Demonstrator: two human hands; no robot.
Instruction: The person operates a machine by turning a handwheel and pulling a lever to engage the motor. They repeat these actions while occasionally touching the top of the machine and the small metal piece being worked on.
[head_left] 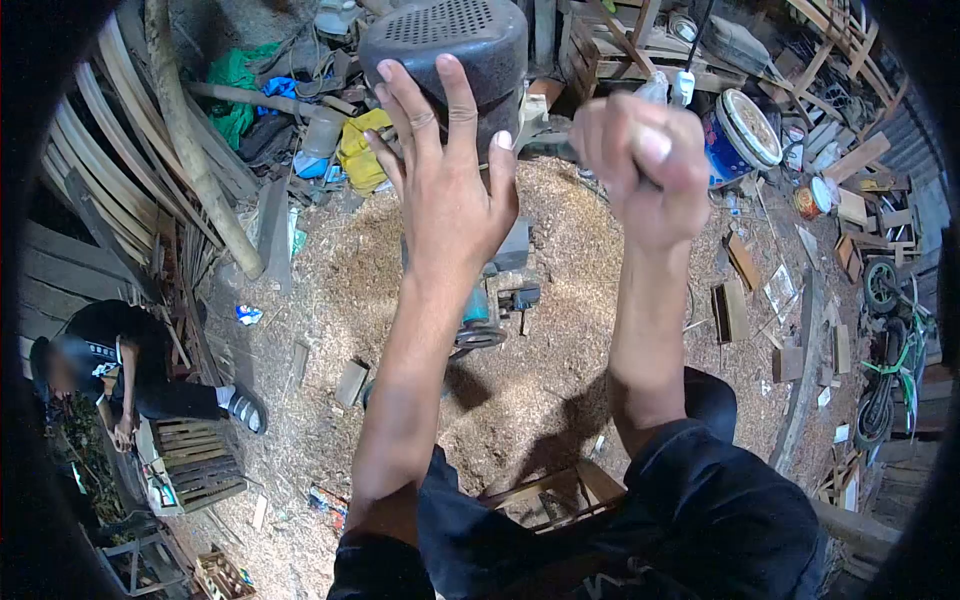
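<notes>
A dark machine housing (500, 45) with a perforated top stands at the top centre. My left hand (445, 190) is raised in front of it, fingers spread, with the fingertips overlapping the housing's side in this view. To the right, my right hand (650, 165) is held up as a fist with the thumb folded across; it is slightly blurred, and I cannot tell what its curled fingers hold. Behind and below my left hand, a teal machine part (474, 303) and a handwheel (480, 337) show, partly hidden by the forearm.
Wood shavings (560, 290) cover the floor. A blue bucket (730, 140) stands at right, near wood offcuts (730, 310) and a small green bike (890, 350). Curved wooden strips (110, 150) lean at left beside a pole (190, 130). A person (130, 370) sits by a slatted crate (200, 455).
</notes>
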